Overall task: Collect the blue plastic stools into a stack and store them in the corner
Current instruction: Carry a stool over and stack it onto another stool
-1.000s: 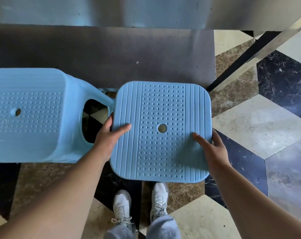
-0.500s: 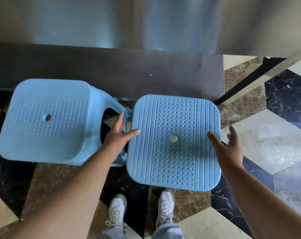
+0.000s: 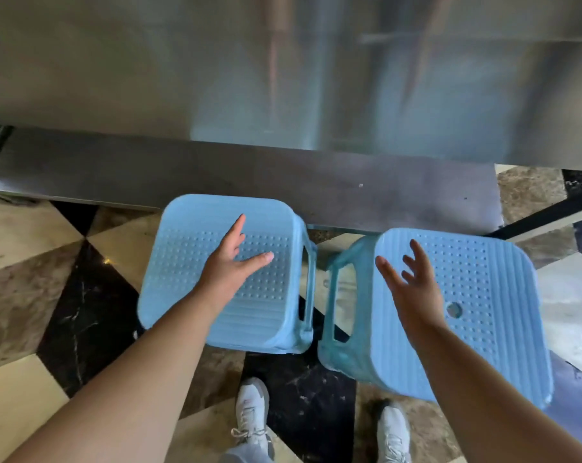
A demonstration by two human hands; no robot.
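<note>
Two blue plastic stools stand side by side on the patterned floor, close to a metal wall. Over the seat of the left stool [image 3: 189, 272] hovers my left hand [image 3: 231, 265], fingers straight and spread, holding nothing. The right stool [image 3: 483, 295] has a ribbed, dotted seat with a round hole. My right hand [image 3: 413, 289] is spread open above its left part, gripping nothing. Whether either hand touches a seat I cannot tell.
A brushed metal wall [image 3: 282, 78] with a dark metal base [image 3: 216, 175] runs across the far side. The floor [image 3: 65, 312] is marble tiles in black, brown and cream. My white shoes [image 3: 252, 416] stand just below the stools.
Both hands have let go of the right stool's seat. My left hand has moved across over the left stool and my right hand now hovers open. The view has shifted left.
</note>
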